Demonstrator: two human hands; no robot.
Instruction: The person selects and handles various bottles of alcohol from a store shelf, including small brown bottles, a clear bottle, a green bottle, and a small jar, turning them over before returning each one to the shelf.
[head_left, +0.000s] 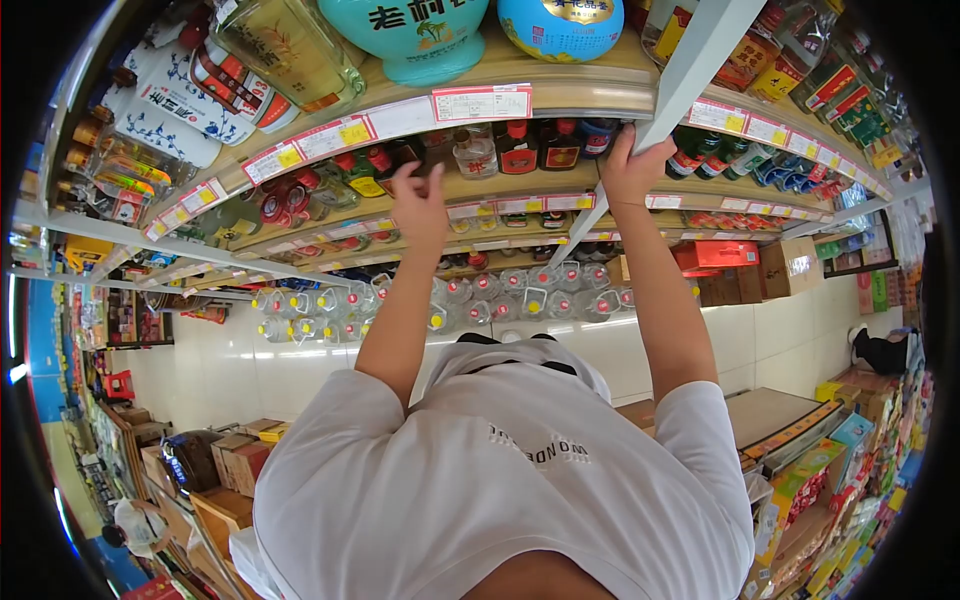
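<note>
My left hand [418, 205] is raised in front of the middle shelf, its fingers apart and nothing seen in them. Nearest to it are a small bottle with a yellow label [362, 178] and a clear bottle with a red print [474, 152]. Small dark bottles with red caps [518, 148] stand to the right of these. My right hand [636, 172] grips the light grey shelf post [690, 62], thumb and fingers on either side of it. Part of its fingers is hidden by the post.
Above, the top shelf holds a large turquoise bottle [425, 45] and a blue round bottle [560, 28]. Price tags [482, 103] line the shelf edges. Clear jugs with red and yellow caps [485, 290] stand on the floor. Cardboard boxes [790, 268] sit at the right.
</note>
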